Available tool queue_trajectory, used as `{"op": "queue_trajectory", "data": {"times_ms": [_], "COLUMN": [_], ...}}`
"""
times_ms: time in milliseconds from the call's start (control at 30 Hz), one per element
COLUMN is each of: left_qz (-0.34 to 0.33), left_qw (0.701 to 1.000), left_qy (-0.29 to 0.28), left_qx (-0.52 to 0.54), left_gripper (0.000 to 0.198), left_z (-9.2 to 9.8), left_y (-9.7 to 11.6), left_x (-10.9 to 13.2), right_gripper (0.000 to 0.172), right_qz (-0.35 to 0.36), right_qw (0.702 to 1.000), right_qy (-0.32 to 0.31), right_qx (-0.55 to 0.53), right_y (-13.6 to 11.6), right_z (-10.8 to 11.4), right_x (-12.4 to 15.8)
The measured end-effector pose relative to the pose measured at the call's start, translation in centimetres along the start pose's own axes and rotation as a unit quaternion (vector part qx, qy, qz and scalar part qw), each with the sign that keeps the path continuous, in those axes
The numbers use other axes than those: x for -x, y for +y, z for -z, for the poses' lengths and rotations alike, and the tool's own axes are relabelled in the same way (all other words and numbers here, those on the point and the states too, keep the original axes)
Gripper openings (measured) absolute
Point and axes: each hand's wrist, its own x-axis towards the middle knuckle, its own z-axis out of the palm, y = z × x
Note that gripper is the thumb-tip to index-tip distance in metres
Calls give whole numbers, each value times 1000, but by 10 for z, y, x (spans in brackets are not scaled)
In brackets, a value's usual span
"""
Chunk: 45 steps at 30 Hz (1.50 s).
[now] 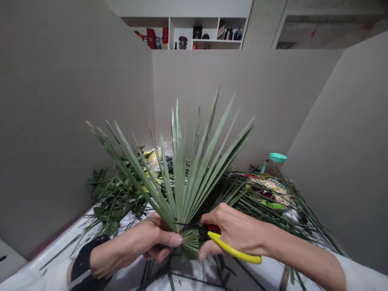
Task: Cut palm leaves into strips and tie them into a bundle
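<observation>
The left hand (142, 242) is clenched around the base of a fan palm frond (188, 178), held up over the white surface (57, 242), and there's the right hand (233, 230) gripping yellow-handled snips (233, 250), blades right at the frond's pleated base, loose greenery (115, 198) heaped behind!

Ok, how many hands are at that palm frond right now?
2. The left hand grips the base of the palm frond from the left; the right hand holds yellow-handled scissors at the base from the right. No others show.
</observation>
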Motion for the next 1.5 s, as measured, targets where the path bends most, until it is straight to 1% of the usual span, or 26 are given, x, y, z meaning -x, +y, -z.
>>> {"op": "queue_trajectory", "data": {"times_ms": [133,300,433,600,733,833,933,1033,1167,1300,1400,1500], "left_qz": [8,33,57,68,66,70,66,67,74,63,38,12], "left_qw": [1000,999,997,996,997,996,997,996,995,996,998,999], "left_qy": [-11,-19,-30,-42,-42,-40,-34,-42,-60,-63,-51,-29], "left_qx": [9,19,29,32,30,30,34,39,38,27,7,-25], "left_gripper": [21,22,30,37,34,29,30,32,39,49,59,67], "left_z": [1,0,0,1,0,-2,-5,-6,-5,-6,-9,-11], "left_y": [-2,-4,-4,-3,-5,-6,-6,-7,-13,-16,-19,-24], "left_x": [-2,-3,-2,-3,-6,-7,-7,-7,-6,-3,0,2], "right_gripper": [60,60,58,62,63,63,63,61,57,59,56,56], "right_qz": [5,3,3,-5,4,-6,-11,-4,13,26,40,39], "right_qw": [1000,998,999,1000,1000,1000,1000,999,999,998,996,995], "right_qy": [8,15,17,-6,-26,-23,-19,-33,-50,-61,-73,-88], "right_qx": [-28,-63,-40,-13,-16,-17,-7,-7,8,10,23,39], "right_y": [-1,3,4,1,1,0,-1,0,3,3,1,-3], "right_z": [-6,-12,-11,-5,-6,-9,-10,-8,-1,6,11,15], "right_x": [-2,2,5,1,-3,-2,1,2,2,0,-2,-6]}}
